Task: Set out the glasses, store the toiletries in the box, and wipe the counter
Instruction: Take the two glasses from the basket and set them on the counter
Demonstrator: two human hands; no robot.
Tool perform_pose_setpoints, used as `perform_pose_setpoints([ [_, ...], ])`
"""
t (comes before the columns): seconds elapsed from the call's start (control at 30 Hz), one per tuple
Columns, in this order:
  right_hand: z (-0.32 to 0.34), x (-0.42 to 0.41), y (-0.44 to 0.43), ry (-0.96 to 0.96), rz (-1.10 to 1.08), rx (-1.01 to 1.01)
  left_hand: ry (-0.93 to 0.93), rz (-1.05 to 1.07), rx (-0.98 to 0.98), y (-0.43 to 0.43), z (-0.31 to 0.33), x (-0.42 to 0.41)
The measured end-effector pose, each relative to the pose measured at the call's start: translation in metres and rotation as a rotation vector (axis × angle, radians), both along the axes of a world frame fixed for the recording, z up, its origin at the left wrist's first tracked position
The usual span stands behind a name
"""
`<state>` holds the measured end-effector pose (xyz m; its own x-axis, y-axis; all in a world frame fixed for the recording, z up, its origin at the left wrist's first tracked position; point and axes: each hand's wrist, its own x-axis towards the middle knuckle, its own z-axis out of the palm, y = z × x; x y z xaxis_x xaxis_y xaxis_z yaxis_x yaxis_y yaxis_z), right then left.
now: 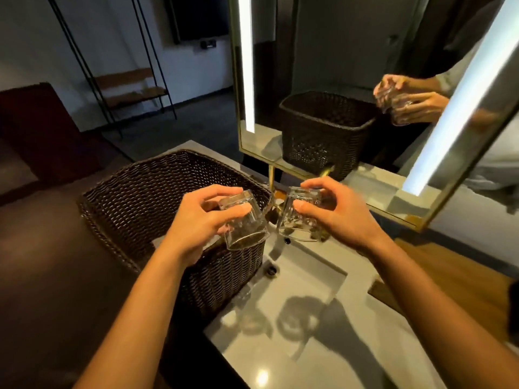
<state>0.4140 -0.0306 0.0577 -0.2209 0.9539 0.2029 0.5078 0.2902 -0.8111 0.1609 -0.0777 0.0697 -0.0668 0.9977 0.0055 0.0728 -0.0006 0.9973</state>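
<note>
My left hand (196, 220) grips a clear glass tumbler (247, 231) held mouth down and tilted, above the right edge of a dark woven basket (126, 209). My right hand (339, 214) grips a second clear tumbler (297, 220), also mouth down, just to the right of the first. Both glasses hang in the air over the back of the white sink basin (309, 276). The two glasses are close but apart. The basket's inside is mostly hidden by my left hand.
A lit mirror (337, 80) stands behind the sink and reflects the basket and hands. A brass tap (273, 203) sits between the glasses. A wooden counter strip (449, 270) runs at the right. The grey counter (280, 369) lies near me.
</note>
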Motion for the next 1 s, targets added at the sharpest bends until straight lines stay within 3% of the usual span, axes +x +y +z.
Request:
perform_pose_setpoints([
  [0.63,-0.015,0.127,-0.214,-0.019,-0.555,-0.149,0.081,-0.544,0.023,-0.060,-0.033,0.135],
  [1.0,-0.026,0.214,-0.302,-0.091,-0.823,-0.173,0.078,-0.703,0.004,-0.104,-0.046,0.239],
])
